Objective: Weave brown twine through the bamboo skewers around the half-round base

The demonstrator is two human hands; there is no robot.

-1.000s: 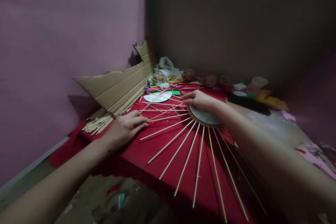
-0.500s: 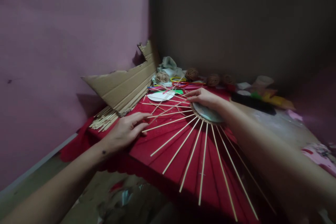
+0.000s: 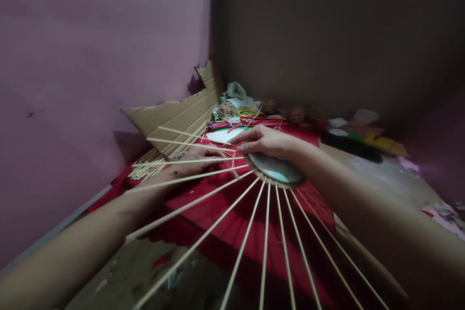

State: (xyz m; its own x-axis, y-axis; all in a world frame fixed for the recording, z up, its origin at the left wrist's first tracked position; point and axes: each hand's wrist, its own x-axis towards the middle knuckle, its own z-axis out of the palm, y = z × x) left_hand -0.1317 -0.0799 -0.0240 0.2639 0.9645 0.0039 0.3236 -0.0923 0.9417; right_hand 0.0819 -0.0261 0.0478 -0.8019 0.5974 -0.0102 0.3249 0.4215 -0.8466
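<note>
Many sticks [image 3: 265,247] fringe a glossy disc [image 3: 276,170] right fingers [image 3: 250,147] hold; left fingers' [image 3: 212,153] grip unclear.

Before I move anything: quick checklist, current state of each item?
1. Right hand on the disc: ok, thumb and fingers at its rim.
2. Radial sticks spread apart: ok, they fan out from the rim with visible gaps.
3. Left hand clear of the sticks in view: not ok, several cross in front of the hand and forearm.
4. Left fingers free: cannot tell, sticks and shade obscure them.
5. All stick ends visible: not ok, several run past the picture's bottom edge.
6. Loose stick bundle untouched by the fan: cannot tell, they overlap in view.
</note>
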